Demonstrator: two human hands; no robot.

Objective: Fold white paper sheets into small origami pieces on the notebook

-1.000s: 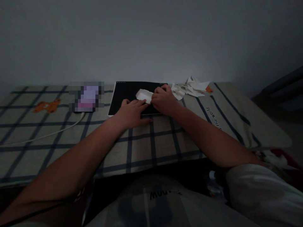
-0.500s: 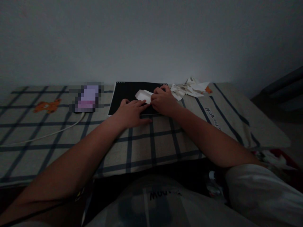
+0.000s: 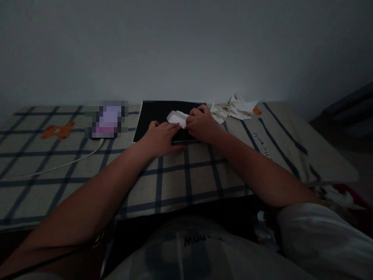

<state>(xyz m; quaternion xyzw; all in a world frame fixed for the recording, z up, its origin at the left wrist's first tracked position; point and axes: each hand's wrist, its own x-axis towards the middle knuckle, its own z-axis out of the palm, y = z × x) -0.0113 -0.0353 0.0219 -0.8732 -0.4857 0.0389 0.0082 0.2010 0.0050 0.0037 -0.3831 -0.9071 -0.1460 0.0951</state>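
- On the black pad (image 3: pixel 157 116) at the far side of the checked cloth (image 3: pixel 186 179), a small piece of white paper (image 3: pixel 176 116) lies partly folded, with both of the person's hands at it.
- The left hand (image 3: pixel 161 138) lies palm down at the pad's near edge, fingers extended and close together, their tips pointing toward the paper's near side; whether the tips press the paper itself or the pad just beside it cannot be told in the dim light.
- The right hand (image 3: pixel 202 124) rests curled at the paper's right end, fingers bent and bunched together over that end; it touches the paper, but how the fingertips grip it is hidden.
- Both forearms reach in from the lower corners of the view and rest across the cloth.
- Just right of the pad, beyond the right hand, sits a heap of crumpled white paper scraps (image 3: pixel 234 109), close to the wall (image 3: pixel 186 50).
- Left of the pad lies a blurred pinkish object (image 3: pixel 106 118), with a white cable (image 3: pixel 58 165) running from it toward the left edge of the cloth.
- An orange bear print (image 3: pixel 58 130) shows on the cloth at far left, well apart from the hands.
- Printed lettering (image 3: pixel 262 146) runs along the cloth to the right of the right forearm.
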